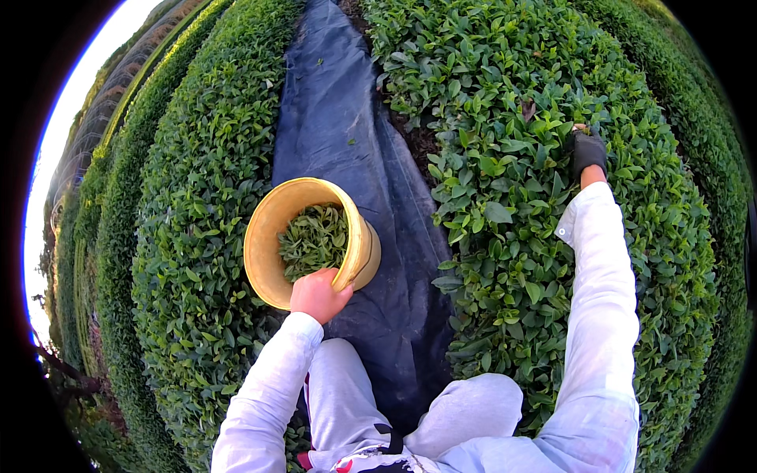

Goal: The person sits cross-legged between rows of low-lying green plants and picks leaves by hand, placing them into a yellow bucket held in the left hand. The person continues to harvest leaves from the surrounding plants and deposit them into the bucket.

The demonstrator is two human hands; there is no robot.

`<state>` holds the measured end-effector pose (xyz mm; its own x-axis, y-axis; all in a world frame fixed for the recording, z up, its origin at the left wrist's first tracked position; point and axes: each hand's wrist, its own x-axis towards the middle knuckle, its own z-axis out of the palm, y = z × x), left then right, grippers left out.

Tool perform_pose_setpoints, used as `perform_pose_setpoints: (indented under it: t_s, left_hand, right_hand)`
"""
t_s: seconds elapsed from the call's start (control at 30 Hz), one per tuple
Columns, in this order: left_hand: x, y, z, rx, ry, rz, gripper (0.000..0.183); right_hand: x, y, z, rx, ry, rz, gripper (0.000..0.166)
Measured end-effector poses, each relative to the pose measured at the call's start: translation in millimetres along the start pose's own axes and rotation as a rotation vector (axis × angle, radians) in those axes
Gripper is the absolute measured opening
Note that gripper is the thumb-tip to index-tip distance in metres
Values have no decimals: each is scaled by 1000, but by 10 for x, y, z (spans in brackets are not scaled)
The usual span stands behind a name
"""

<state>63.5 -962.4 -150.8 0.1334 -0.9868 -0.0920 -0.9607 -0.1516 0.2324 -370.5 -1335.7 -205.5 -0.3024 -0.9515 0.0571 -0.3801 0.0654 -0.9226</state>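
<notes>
A yellow plastic bucket (260,248) tilts towards me over the path, and my left hand (322,294) grips its near rim. Picked green leaves (316,239) cover the bottom of the bucket. My right hand (588,151), in a dark fingerless glove, reaches into the top of the right-hand tea hedge (502,171). Its fingertips are among the upper leaves; the glove and foliage hide whether they pinch a shoot. A dry brown leaf (527,110) lies on the hedge to the left of that hand.
Black ground-cover fabric (331,118) runs along the path between the hedges, with creases and a few stray leaves. Another tea hedge (195,236) borders the path on the left. More hedge rows and wire hoops (109,112) stand farther left. My knees (473,408) are bent above the path.
</notes>
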Motion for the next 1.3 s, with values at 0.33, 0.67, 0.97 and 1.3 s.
perform_pose_setpoints:
  t_s: [0.33, 0.67, 0.97, 1.3]
  left_hand:
    - [-19, -5, -23, 6, 7, -28, 27]
    - [-15, -6, -25, 19, -2, -11, 29]
    - [-63, -175, 191, -63, 298, 99, 35]
    - [-75, -15, -79, 50, -58, -94, 33]
  right_hand:
    - [-6, 90, -51, -507, -46, -148, 25]
    - [-1884, -599, 267, 745, -805, 601, 17]
    - [-3803, -2617, 1784, 935, -573, -800, 17]
    - [-3510, -1899, 1075, 343, -931, -378, 12]
